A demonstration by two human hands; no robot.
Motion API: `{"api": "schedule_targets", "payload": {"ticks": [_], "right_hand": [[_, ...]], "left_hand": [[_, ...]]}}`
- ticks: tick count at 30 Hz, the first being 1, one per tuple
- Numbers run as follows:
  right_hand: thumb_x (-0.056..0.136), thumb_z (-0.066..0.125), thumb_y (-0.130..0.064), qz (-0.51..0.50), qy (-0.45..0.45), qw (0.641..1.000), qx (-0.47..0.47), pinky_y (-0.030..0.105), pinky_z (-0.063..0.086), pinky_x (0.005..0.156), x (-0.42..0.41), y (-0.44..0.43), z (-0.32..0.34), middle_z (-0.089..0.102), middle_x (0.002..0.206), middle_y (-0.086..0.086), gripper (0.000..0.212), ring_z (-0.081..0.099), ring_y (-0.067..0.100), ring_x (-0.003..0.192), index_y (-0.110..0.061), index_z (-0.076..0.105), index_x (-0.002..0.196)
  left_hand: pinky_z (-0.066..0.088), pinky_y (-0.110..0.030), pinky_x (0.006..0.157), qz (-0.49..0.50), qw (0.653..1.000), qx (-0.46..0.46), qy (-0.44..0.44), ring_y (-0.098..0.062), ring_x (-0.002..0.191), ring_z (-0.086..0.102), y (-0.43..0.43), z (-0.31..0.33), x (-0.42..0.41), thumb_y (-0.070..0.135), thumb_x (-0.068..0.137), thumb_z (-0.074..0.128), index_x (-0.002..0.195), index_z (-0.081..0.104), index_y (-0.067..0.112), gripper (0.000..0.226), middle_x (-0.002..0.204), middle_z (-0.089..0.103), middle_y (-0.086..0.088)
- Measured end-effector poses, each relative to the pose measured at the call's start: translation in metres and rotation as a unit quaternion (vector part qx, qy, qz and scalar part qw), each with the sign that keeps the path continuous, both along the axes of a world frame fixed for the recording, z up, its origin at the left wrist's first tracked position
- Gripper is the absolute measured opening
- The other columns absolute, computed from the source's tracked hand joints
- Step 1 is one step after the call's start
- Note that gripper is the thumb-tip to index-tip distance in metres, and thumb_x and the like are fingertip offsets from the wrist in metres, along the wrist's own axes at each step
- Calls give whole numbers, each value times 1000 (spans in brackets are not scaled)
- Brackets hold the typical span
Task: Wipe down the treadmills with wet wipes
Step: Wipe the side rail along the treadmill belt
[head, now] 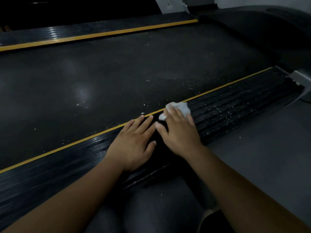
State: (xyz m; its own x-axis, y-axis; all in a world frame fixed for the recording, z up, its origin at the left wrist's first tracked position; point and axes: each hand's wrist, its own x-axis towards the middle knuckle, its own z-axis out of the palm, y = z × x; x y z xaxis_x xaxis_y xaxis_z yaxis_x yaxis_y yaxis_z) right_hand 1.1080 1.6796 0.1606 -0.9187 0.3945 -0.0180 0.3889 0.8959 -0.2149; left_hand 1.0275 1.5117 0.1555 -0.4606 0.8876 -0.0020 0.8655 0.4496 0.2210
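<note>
A treadmill lies across the view, its dark belt (117, 78) flanked by ribbed black side rails with yellow stripes. On the near side rail (235, 105) my right hand (178, 132) presses a crumpled white wet wipe (180, 109) under its straight fingers. My left hand (133, 142) rests flat on the same rail just to the left, fingers straight, fingertips at the yellow stripe. White crumbs and dust speckle the rail to the right of the wipe and parts of the belt.
The far side rail (84, 32) runs along the top. The treadmill's black motor hood (262, 31) rises at the upper right, a grey upright base (301, 79) at the right edge. Grey floor (269, 148) lies to the right. My knees in dark trousers (151, 212) are below.
</note>
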Motion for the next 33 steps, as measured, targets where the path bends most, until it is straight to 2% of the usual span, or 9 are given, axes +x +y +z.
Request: {"api": "schedule_targets", "payload": {"ticks": [3, 7, 11, 14, 16, 21, 25, 30, 33], "right_hand": [[93, 16, -65, 43, 19, 999, 1, 44, 6, 125, 22, 0, -4, 23, 166, -6, 77, 10, 6, 153, -23, 34, 155], [100, 18, -59, -43, -5, 999, 18, 45, 5, 125, 1, 29, -1, 18, 167, -6, 68, 7, 9, 154, -23, 29, 157], [94, 12, -57, 40, 21, 999, -12, 43, 6, 124, 16, 6, -2, 23, 166, -11, 72, 9, 3, 153, -26, 35, 155], [103, 26, -44, 1, 17, 1000, -8, 44, 6, 124, 9, 30, 2, 24, 165, -14, 54, 10, 0, 151, -27, 39, 153], [105, 32, -38, -43, 5, 999, -3, 45, 6, 125, -9, 32, 6, 22, 166, -10, 53, 10, 4, 152, -24, 34, 155], [99, 28, -34, 50, 7, 998, -21, 44, 5, 124, 11, -1, 2, 21, 166, -11, 58, 8, 2, 152, -25, 32, 156], [103, 31, -31, -46, -3, 999, 0, 44, 3, 123, -2, 34, 8, 19, 167, -10, 55, 9, 3, 152, -24, 29, 157], [99, 34, -31, 39, 15, 999, -15, 45, 5, 123, 14, 1, 1, 26, 164, -11, 56, 13, 2, 152, -25, 35, 155], [101, 32, -31, -36, 9, 999, -8, 46, 5, 123, 5, 31, 5, 26, 164, -11, 53, 14, 3, 151, -27, 35, 154]], "left_hand": [[-2, -34, 125, 5, 1000, -5, -1, -16, 156, -1, 0, 0, -1, 58, 92, 7, 161, 17, 27, 76, 168, 7, 4], [-5, -34, 125, 5, 1000, -16, 3, -14, 155, -7, 1, 1, -1, 59, 91, 3, 162, 10, 28, 78, 168, 0, 6], [-4, -34, 125, 8, 1000, -11, -2, -13, 155, -7, 0, 2, -1, 59, 91, 3, 161, 11, 27, 78, 168, 1, 6], [-5, -33, 124, 3, 1000, -9, -3, -14, 155, -6, 1, 2, -1, 60, 90, 2, 161, 12, 26, 79, 168, 0, 6], [-4, -33, 125, 3, 1000, -9, -2, -14, 155, -5, 1, 2, -1, 59, 91, 3, 161, 14, 25, 79, 168, 2, 5], [-6, -31, 124, 10, 1000, -11, -8, -12, 155, -5, 0, 2, -1, 60, 88, 1, 161, 14, 24, 83, 168, 3, 6], [-7, -31, 123, 10, 1000, -15, 2, -12, 155, -7, 1, 2, 0, 61, 88, -1, 162, 11, 24, 83, 168, 0, 7], [-4, -31, 123, 12, 1000, -4, 1, -14, 155, 0, 1, 1, 0, 59, 90, 5, 161, 19, 22, 82, 168, 9, 5], [-4, -31, 124, 11, 1000, -11, 7, -13, 155, -2, 1, 0, 0, 59, 90, 2, 161, 15, 22, 82, 168, 5, 6]]}}
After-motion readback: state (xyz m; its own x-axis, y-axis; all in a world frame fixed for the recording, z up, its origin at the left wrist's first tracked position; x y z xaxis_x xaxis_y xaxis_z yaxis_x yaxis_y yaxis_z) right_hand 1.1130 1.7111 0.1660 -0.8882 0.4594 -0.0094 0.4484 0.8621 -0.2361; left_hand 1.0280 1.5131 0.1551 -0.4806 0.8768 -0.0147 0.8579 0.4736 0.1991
